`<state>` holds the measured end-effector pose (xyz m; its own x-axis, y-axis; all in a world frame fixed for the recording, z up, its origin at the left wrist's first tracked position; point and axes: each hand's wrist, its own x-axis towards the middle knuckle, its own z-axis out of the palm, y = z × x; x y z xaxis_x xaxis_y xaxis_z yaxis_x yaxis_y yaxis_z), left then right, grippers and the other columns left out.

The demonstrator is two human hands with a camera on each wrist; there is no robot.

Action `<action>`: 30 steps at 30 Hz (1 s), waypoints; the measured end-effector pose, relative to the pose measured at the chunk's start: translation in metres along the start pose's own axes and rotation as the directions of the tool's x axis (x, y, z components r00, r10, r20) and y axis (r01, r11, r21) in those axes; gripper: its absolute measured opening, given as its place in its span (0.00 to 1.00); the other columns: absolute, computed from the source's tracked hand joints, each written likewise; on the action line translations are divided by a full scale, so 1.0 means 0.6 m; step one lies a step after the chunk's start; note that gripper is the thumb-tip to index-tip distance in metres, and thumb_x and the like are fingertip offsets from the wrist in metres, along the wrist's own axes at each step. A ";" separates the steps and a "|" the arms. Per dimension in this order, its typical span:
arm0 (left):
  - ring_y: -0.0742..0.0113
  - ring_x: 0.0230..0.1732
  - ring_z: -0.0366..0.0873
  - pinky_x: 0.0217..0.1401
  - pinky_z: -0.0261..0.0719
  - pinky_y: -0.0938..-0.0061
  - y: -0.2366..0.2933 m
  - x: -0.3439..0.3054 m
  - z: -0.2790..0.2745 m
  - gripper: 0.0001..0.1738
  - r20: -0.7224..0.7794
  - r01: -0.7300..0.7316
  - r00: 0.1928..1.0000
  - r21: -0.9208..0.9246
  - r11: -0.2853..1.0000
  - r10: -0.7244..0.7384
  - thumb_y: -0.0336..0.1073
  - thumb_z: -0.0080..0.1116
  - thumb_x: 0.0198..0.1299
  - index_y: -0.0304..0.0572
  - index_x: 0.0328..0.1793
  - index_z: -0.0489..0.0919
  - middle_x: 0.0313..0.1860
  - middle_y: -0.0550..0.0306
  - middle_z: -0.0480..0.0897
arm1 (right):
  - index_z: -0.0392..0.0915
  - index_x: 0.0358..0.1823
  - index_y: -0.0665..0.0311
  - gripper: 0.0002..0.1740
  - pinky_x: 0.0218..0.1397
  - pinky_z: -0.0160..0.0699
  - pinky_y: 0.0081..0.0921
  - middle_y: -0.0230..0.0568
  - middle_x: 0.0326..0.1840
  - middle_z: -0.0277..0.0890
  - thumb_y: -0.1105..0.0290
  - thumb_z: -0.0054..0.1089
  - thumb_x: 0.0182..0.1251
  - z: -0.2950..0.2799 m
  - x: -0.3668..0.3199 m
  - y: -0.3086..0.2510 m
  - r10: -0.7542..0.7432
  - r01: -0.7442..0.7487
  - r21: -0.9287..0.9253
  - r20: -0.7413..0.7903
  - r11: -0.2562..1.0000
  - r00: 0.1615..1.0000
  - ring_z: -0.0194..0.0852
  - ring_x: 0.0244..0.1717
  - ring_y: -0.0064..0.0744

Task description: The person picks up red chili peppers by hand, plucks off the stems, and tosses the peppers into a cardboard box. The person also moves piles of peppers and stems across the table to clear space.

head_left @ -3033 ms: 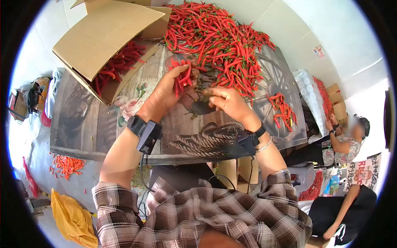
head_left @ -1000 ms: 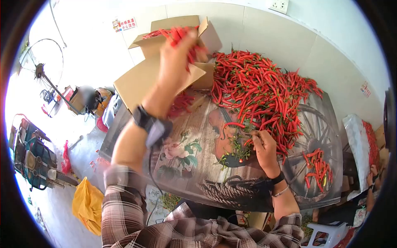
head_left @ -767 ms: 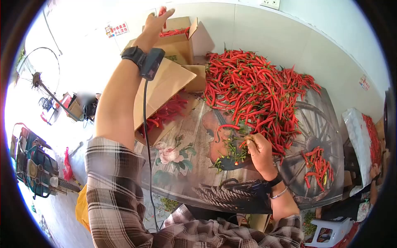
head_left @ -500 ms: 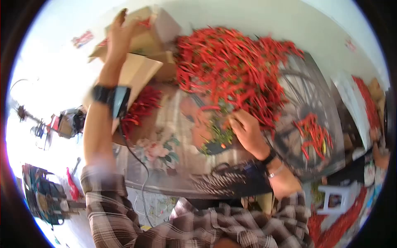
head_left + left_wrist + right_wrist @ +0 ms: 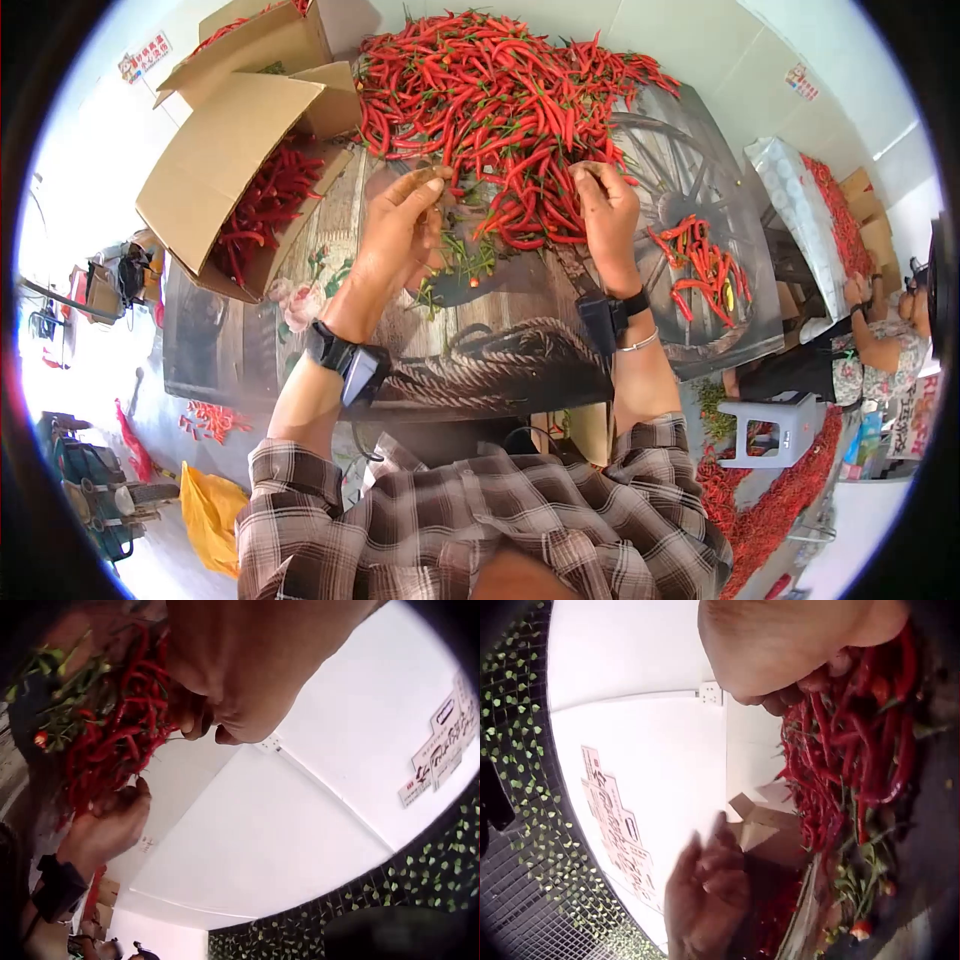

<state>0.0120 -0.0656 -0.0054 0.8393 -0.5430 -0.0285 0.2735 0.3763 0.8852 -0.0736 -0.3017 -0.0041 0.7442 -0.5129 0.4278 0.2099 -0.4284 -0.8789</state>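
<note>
My left hand (image 5: pixel 400 225) is at the near side of the chili pile, palm turned inward, fingers loosely bent. In the right wrist view that left hand (image 5: pixel 709 896) shows blurred, its fingers apart with no chili between them. My right hand (image 5: pixel 608 220) is at the pile's right part, fingers bent and fingertips right at the red chilies (image 5: pixel 540 185). In the left wrist view the right hand's fingertips (image 5: pixel 141 787) overlap the chilies; I cannot tell whether they pinch one. Green stems (image 5: pixel 470 260) lie on the table between the hands.
A tipped cardboard box (image 5: pixel 220 150) with chilies inside lies at the left, another box (image 5: pixel 270 45) behind it. A smaller chili heap (image 5: pixel 705 270) lies at the table's right. At the right side are a grey stool (image 5: pixel 770 430) and another person (image 5: pixel 885 345).
My left hand carried a bunch of chilies to the back box, let go of them and came back to the pile. The right hand moved from the green stems to the pile's right part.
</note>
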 end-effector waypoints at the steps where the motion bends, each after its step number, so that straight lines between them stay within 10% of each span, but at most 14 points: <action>1: 0.82 0.17 0.65 0.17 0.60 0.86 -0.008 0.001 -0.003 0.14 -0.035 -0.008 0.999 -0.054 0.999 0.006 0.34 0.53 0.65 0.34 0.53 0.76 0.26 0.63 0.75 | 0.77 0.36 0.71 0.08 0.35 0.68 0.19 0.34 0.26 0.74 0.71 0.58 0.64 -0.005 0.005 0.006 -0.019 0.019 -0.074 0.005 0.997 1.000 0.68 0.30 0.17; 10: 0.81 0.14 0.63 0.16 0.59 0.85 -0.035 0.006 -0.043 0.12 -0.044 0.000 0.999 -0.135 0.991 -0.006 0.34 0.51 0.66 0.34 0.49 0.77 0.19 0.65 0.72 | 0.74 0.36 0.71 0.14 0.36 0.71 0.32 0.53 0.26 0.74 0.69 0.64 0.54 -0.018 0.002 0.000 0.082 0.079 -0.530 0.275 0.845 0.958 0.76 0.31 0.45; 15: 0.80 0.16 0.63 0.16 0.60 0.83 -0.039 0.003 -0.035 0.13 0.006 0.095 0.995 -0.104 0.990 -0.095 0.36 0.52 0.65 0.36 0.50 0.75 0.19 0.67 0.69 | 0.76 0.39 0.71 0.12 0.34 0.71 0.27 0.37 0.27 0.76 0.69 0.62 0.58 -0.020 0.008 0.004 -0.071 0.108 -0.221 0.170 0.969 0.983 0.74 0.29 0.29; 18: 0.77 0.20 0.66 0.18 0.66 0.79 -0.023 -0.016 -0.022 0.14 0.091 0.192 0.977 0.013 0.981 -0.192 0.42 0.55 0.64 0.42 0.49 0.73 0.22 0.67 0.68 | 0.78 0.44 0.57 0.12 0.20 0.60 0.11 0.22 0.27 0.70 0.62 0.61 0.63 -0.013 -0.012 -0.042 0.257 -0.262 0.020 0.126 0.965 0.958 0.61 0.21 0.10; 22: 0.72 0.29 0.74 0.30 0.72 0.75 -0.050 -0.015 -0.021 0.23 0.233 -0.045 0.973 0.152 0.987 0.009 0.50 0.59 0.60 0.37 0.47 0.78 0.29 0.60 0.77 | 0.73 0.42 0.60 0.10 0.22 0.63 0.17 0.29 0.30 0.71 0.62 0.56 0.68 0.009 -0.014 -0.013 0.220 -0.341 0.386 0.324 0.857 0.920 0.65 0.23 0.15; 30: 0.75 0.28 0.73 0.28 0.71 0.77 -0.050 -0.032 -0.013 0.26 0.394 -0.149 0.919 0.342 0.928 0.002 0.52 0.62 0.57 0.35 0.48 0.80 0.31 0.60 0.80 | 0.74 0.39 0.62 0.08 0.25 0.66 0.17 0.28 0.32 0.73 0.67 0.59 0.65 0.055 -0.043 -0.011 0.203 -0.352 0.316 0.420 0.881 0.885 0.67 0.27 0.15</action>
<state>-0.0086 -0.0607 -0.0347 0.5870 -0.7940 0.1584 -0.0315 0.1731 0.9844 -0.0732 -0.2614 -0.0162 0.9672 -0.2286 0.1111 0.1230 0.0385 -0.9917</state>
